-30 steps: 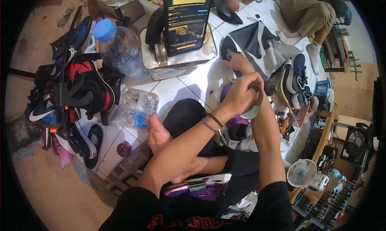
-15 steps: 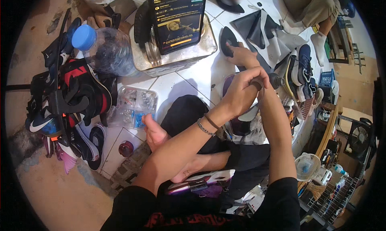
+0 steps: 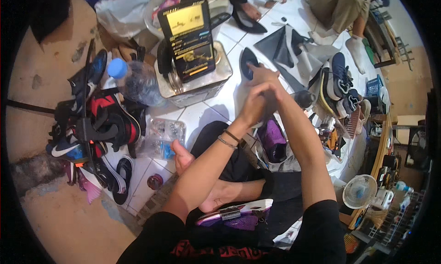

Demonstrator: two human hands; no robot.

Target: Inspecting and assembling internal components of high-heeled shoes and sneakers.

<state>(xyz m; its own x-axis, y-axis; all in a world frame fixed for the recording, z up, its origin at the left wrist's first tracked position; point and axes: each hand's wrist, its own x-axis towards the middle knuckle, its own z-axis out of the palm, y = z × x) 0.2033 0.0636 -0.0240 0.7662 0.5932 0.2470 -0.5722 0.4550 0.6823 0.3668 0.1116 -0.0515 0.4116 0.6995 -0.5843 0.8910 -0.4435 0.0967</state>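
Observation:
My left hand (image 3: 255, 103) is closed around something mostly hidden behind its fingers, a greyish piece showing beneath. Reaching past it, my right hand (image 3: 262, 73) has its fingers apart, touching a pointed black oval piece (image 3: 247, 57) on the white tiles (image 3: 196, 112). A purple shoe (image 3: 273, 140) stands below my hands. Another purple shoe with a white sole (image 3: 239, 218) rests on my lap. Cut black and grey sheet material (image 3: 271, 46) spreads beyond my right hand, and a dark cylindrical object (image 3: 303, 99) is beside my forearm.
Piled shoes (image 3: 110, 121), a water bottle (image 3: 140, 85) and a parts box (image 3: 165, 137) are left. A phone (image 3: 186, 39) stands on a metal tin (image 3: 193, 98). Dark sneakers (image 3: 340, 82) are right. A seated person (image 3: 347, 9) is at upper right. A fan (image 3: 359, 190) stands lower right.
Both hands have moved up and left, my right fingers onto the black piece. The grey curved piece in my left hand is now mostly hidden. My view has also shifted.

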